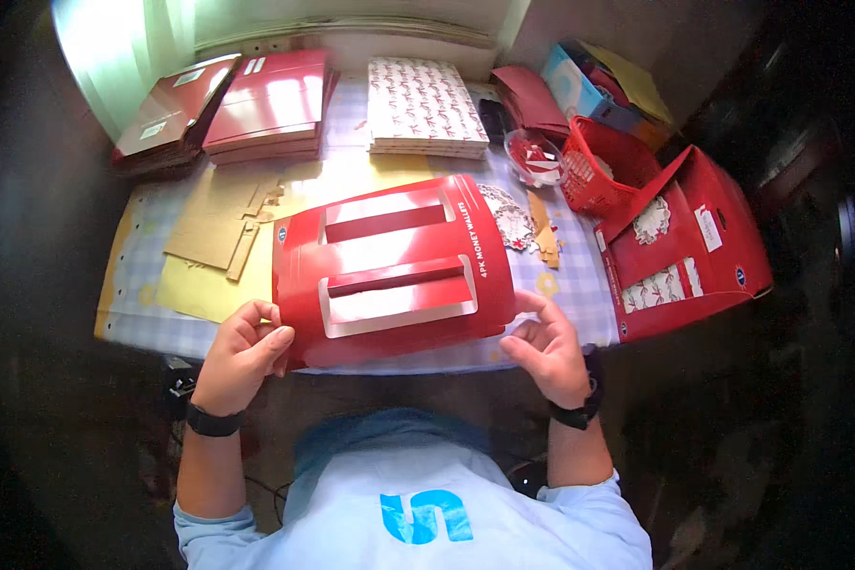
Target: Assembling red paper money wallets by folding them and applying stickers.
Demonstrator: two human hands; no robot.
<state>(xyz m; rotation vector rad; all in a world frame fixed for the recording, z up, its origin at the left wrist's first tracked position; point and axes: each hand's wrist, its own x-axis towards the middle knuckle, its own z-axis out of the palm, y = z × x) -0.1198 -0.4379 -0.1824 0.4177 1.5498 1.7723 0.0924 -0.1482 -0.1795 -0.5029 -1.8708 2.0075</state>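
Observation:
A red printed cardboard package [399,251] with two cut-out windows lies tilted in front of me, over the table's near edge. Through the windows, white and red surfaces show. My left hand [247,351] pinches the package's lower left edge between thumb and fingers. At its right edge is my right hand [546,351], thumb and index finger apart around the lower right corner. The index fingertip meets the edge, and no firm grip shows. Under the package's left side are a yellow sheet [195,290] and brown cardboard pieces [214,223].
Stacks of red card [266,100] and patterned white wallets [423,100] line the back. A round tub [534,160], a red basket [594,180] and a blue box [579,90] stand back right. Another red package [679,256] sits at right. White cut-outs [505,214] lie nearby.

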